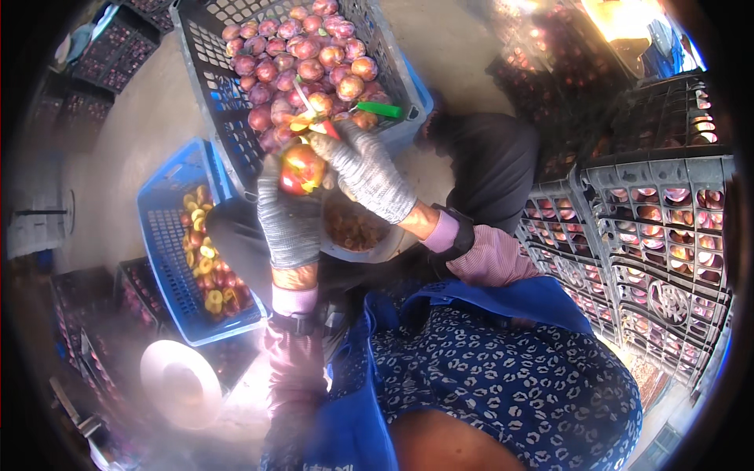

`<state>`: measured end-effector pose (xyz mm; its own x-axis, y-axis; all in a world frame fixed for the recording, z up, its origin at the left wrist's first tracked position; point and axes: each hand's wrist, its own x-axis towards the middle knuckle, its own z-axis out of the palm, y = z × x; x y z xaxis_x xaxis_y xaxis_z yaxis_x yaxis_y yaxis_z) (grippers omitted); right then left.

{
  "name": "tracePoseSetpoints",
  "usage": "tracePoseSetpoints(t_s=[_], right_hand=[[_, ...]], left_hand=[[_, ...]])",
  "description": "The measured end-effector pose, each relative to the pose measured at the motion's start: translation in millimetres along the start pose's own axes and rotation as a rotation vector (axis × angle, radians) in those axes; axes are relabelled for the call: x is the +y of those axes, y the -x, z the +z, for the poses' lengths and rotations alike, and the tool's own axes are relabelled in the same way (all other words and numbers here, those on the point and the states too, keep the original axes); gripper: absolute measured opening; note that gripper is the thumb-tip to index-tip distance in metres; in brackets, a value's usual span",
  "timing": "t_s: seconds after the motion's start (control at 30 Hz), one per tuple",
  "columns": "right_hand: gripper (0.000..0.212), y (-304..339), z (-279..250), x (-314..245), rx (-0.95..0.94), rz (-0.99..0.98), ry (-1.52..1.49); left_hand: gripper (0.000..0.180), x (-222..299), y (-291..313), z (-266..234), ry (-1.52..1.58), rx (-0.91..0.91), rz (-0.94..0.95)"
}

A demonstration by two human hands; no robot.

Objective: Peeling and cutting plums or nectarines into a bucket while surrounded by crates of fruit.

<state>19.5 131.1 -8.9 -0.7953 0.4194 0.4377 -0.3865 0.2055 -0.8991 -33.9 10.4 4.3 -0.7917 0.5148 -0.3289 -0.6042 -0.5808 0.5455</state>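
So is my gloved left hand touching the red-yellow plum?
Touching: the head view shows the red-yellow plum against the gloved left hand, with no gap.

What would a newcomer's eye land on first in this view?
Likely the dark crate of reddish-purple plums at the top centre, with a bright green handle at its right side. Just below, the gloved left hand holds a single plum while the gloved right hand grips a slim red-and-white tool. A blue basket at the left, with cut fruit showing yellow flesh, stands out too.
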Motion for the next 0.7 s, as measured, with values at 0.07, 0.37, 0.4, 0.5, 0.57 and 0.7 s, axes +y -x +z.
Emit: tracePoseSetpoints(t_s=[0.07, 0.37, 0.4, 0.5, 0.57, 0.7], right_hand=[[0.024, 3.9, -10.4, -9.0, 0.005, 0.3, -0.05], [0.025, 53.9, -14.2, -41.4, -0.206, 0.661, -0.181], [0.026, 57.8, -13.8, -39.6, -0.279, 0.596, -0.072], [0.036, 59.2, -13.4, -37.7, -0.36, 0.601, -0.022], [0.031, 61.4, -13.4, -34.6, -0.365, 0.513, 0.021], [0.028, 65.5, -6.5, -24.9, -0.196, 0.492, -0.075]], left_hand=[[0.042, -1.5, 1.4, 3.6, -0.002, -0.018, 0.033], [0.044, 3.3, 16.8, 15.3, 0.081, -0.065, 0.039], [0.044, 2.5, 17.3, 15.2, 0.083, -0.064, 0.043], [0.046, -1.1, 14.8, 14.5, 0.009, -0.093, 0.092], [0.052, -0.3, 15.8, 18.1, 0.075, -0.087, 0.068], [0.054, 1.5, 19.7, 24.5, 0.143, -0.076, 0.051]])
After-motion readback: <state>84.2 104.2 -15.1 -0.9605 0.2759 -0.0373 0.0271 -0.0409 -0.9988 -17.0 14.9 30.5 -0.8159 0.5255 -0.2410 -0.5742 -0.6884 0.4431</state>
